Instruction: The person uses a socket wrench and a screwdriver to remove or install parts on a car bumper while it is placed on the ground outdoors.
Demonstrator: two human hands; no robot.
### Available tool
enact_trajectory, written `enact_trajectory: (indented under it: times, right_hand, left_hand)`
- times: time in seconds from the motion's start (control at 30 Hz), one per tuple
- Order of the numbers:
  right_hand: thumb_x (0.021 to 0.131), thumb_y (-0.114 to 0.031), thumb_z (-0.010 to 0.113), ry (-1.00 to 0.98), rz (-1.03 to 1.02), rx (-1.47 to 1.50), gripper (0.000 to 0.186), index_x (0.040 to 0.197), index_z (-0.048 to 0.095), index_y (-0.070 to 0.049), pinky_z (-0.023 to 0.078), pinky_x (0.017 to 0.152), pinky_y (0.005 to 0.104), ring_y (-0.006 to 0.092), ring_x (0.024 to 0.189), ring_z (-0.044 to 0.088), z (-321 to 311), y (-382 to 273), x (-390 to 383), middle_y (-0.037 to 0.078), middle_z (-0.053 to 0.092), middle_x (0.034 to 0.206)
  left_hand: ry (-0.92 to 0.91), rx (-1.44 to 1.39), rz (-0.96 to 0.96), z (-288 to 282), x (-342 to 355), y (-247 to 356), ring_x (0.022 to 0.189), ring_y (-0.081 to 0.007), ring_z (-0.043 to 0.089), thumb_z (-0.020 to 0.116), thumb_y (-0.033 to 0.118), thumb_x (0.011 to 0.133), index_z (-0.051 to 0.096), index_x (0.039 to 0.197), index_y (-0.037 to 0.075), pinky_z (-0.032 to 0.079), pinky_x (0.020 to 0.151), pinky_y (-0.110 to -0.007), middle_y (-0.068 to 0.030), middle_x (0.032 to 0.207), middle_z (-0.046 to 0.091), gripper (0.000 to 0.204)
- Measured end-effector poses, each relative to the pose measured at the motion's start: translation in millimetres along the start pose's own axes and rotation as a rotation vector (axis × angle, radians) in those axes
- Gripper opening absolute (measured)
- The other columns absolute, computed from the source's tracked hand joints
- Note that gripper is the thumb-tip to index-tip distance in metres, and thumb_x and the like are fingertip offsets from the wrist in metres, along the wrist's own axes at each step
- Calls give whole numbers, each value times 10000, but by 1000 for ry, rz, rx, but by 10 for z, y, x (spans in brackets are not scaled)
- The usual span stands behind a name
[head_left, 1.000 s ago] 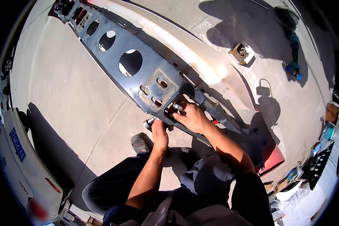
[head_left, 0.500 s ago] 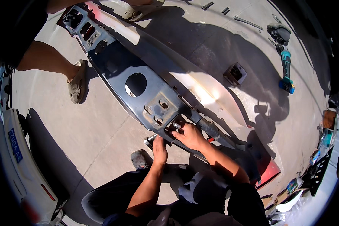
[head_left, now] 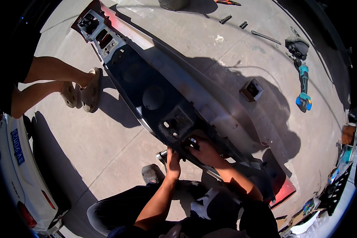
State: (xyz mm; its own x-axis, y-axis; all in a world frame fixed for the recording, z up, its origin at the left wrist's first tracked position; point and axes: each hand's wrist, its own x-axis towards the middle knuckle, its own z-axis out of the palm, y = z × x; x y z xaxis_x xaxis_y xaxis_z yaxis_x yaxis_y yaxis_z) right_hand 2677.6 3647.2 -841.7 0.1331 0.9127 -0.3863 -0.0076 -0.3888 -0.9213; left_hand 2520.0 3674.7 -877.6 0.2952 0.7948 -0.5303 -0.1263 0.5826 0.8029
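A long dark bumper-like vehicle panel (head_left: 127, 79) with round and oval openings lies diagonally across the floor in front of me. My right hand (head_left: 206, 154) reaches into an opening near its closer end, its fingers bent round a shiny metal piece (head_left: 192, 142) whose kind I cannot make out in the shadow. At the panel's near edge, my left hand (head_left: 173, 164) is closed with its fingertips under the rim; what they grip is hidden. Just left of it a silver metal tool or fitting (head_left: 161, 155) sticks out from the edge.
A person's legs (head_left: 51, 75) in clogs stand left of the panel. A white car (head_left: 31, 186) is at the left. To the right are a small open box (head_left: 251, 90), a teal power tool (head_left: 303, 85), a metal bar (head_left: 266, 37) and a dark bucket (head_left: 173, 4).
The other person's foot at the top has left the panel's far side; both feet are now together on the left. Shadow covers more of the panel. My hands stay at the same spot.
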Motion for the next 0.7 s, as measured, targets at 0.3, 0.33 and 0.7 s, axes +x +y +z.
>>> enact_trajectory:
  times: [0.3, 0.33, 0.7]
  right_hand:
    - [914, -153, 624, 40, -121, -15, 367, 1235, 536, 2, 488, 825, 328, 224, 903, 627, 37, 151, 10, 150, 643, 1052]
    - [915, -158, 625, 52, -133, -13, 369, 1236, 535, 0, 485, 833, 326, 223, 906, 622, 39, 127, 11, 149, 642, 1056]
    - [835, -57, 719, 108, -241, 134, 191, 1008, 657, -4, 468, 652, 267, 153, 720, 588, -32, -321, -460, 77, 641, 873]
  left_hand:
    - [116, 196, -120, -271, 75, -88, 626, -104, 428, 370, 315, 1027, 580, 912, 32, 325, 566, -254, -13, 710, 499, 371]
    - [126, 133, -132, -286, 73, -64, 602, -104, 413, 373, 328, 1031, 564, 851, 46, 314, 548, -258, -10, 679, 474, 386]
    - [-96, 451, 459, 28, 3, 1058, 608, -109, 355, 312, 318, 1047, 432, 783, 46, 299, 558, -269, -37, 687, 432, 398]
